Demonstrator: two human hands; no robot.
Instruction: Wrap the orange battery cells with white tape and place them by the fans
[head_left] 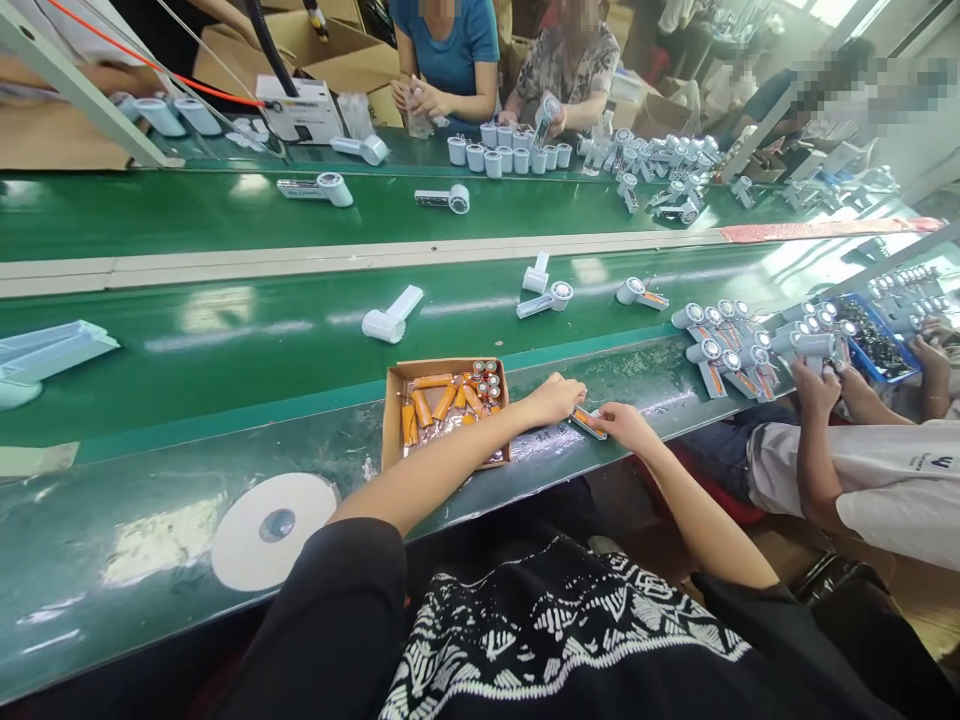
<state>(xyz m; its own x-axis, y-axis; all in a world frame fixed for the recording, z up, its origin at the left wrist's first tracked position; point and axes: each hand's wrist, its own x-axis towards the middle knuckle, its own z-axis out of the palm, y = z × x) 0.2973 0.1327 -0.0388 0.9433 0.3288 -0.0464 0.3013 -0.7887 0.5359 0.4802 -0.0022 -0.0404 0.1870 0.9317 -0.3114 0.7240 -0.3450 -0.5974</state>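
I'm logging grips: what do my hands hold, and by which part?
A housing with orange inside: left hand at its far end, right hand at the near end; exact contact points are unclear.

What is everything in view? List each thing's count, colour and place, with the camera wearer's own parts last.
Held casing: 1, pale with orange, between the hands
Cardboard box: 1, brown, left of the hands
Cells: over ten, mostly orange, inside the box
Disc: 1, white, near bench, left
Belts: 2, green, running across
Housings: about 5, mostly pale, near belt
Strip-fitted pieces: many, pale and orange, right
Cup-shaped parts: about a dozen, pale, far bench
Tray: 1, blue, far right
Machine: 1, white, upper left
Other people: several, varied clothing, opposite and right
Shirt: 1, black with white pattern, bottom
Left hand: 1, bare, at the casing
Right hand: 1, bare, on the casing's end
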